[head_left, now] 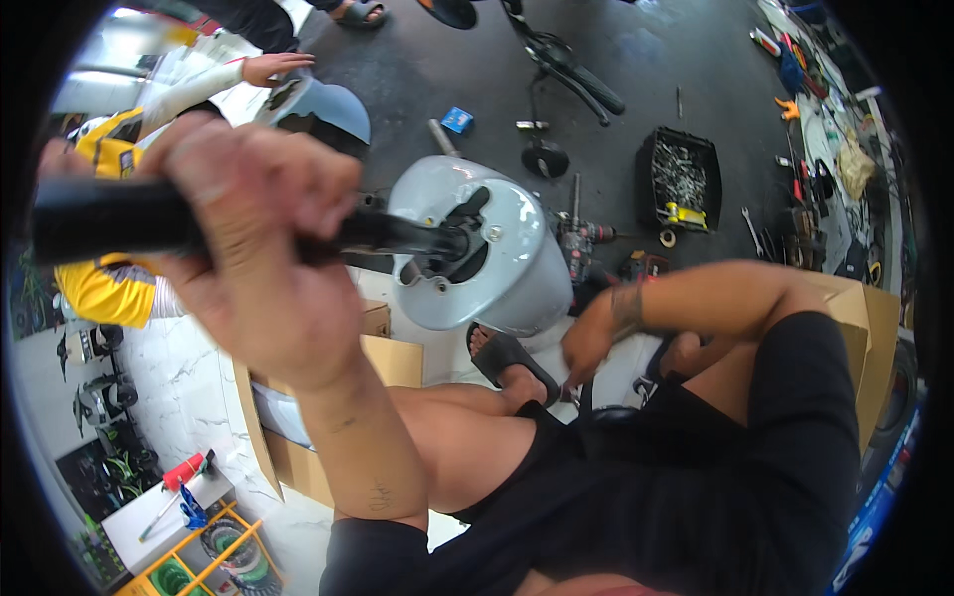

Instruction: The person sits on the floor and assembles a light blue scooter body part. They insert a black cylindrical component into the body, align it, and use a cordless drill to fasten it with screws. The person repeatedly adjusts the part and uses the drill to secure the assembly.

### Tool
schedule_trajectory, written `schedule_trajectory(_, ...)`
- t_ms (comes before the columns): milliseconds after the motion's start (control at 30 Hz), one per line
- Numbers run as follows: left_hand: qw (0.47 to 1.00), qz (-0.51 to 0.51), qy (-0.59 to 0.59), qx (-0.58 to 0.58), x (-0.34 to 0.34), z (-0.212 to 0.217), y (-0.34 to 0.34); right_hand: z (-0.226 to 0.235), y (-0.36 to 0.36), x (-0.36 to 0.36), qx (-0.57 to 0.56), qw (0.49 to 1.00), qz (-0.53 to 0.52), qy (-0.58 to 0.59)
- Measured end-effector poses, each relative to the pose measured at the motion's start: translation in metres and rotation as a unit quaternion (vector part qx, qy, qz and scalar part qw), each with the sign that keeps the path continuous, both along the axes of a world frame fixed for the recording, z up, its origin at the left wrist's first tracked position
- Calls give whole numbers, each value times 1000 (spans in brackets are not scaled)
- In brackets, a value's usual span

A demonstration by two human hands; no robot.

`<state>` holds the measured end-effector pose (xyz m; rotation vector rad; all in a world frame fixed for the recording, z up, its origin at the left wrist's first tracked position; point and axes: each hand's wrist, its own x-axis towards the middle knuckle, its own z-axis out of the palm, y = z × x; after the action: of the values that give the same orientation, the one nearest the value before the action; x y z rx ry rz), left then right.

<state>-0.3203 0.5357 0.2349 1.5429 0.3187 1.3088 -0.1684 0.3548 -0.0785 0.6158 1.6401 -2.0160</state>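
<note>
My left hand (pixel 273 228) is raised close to the camera, its fingers wrapped round a thick black tube (pixel 114 221). The tube's thinner end reaches into the opening of a glossy pale grey-blue shell (pixel 527 263), which stands on the floor in front of me. Blur hides details of the tube. My right hand (pixel 592 343) hangs low beside the shell, fingers curled downward near my sandal (pixel 512 363). A small shiny piece shows at its fingertips; I cannot make out what it is.
Behind the shell lie a power drill (pixel 586 233) and a blue box (pixel 457 120). A black tray (pixel 681 174) of screws stands to the right. At left, a co-worker's hand (pixel 276 68) is by another blue-grey shell (pixel 333 107). Cardboard boxes (pixel 860 338) flank me.
</note>
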Motion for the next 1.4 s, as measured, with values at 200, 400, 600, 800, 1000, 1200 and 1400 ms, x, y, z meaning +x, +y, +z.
schedule_trajectory(200, 1000, 26, 11, 3, -4, -1, 11, -17, 76, 154, 394, 774, -77, -490)
schedule_trajectory(400, 996, 90, 9, -20, 5, 1, 16, -111, 119, 130, 603, 713, -270, -235)
schedule_trajectory(600, 994, 109, 7, -13, 12, 3, 16, -193, 138, 80, 536, 693, -391, -283)
schedule_trajectory(800, 991, 136, -17, -4, 16, -3, 10, -188, 137, 90, 525, 705, -381, -287)
schedule_trajectory(1000, 984, 153, -62, -66, 22, 0, -10, -109, 112, 113, 452, 614, -588, -270)
schedule_trajectory(1200, 981, 183, -9, 65, 18, 2, -14, -9, 62, 136, 518, 520, -649, -201)
schedule_trajectory(1400, 985, 155, -12, 81, 19, 0, -22, 122, -2, 61, 533, 505, -671, -100)
